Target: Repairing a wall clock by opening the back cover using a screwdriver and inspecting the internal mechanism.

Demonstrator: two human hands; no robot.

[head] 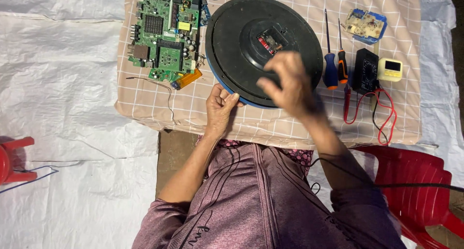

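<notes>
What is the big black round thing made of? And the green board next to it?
The round disc looks like matte black plastic: dull moulded surface, raised rings, a blue rim at its near edge. The left hand grips that rim; the blurred right hand hovers above. The green board looks like a glossy circuit board, studded with small metal and plastic parts.

I see a black round clock back (241,36) with a blue rim, lying on a beige tablecloth (270,126) checked in white. Beside it, a green circuit board (164,31), a blue-handled screwdriver (330,70), an orange-and-black screwdriver (342,68), a black multimeter (365,71) with red and black leads, and a red plastic chair (415,176).
</notes>
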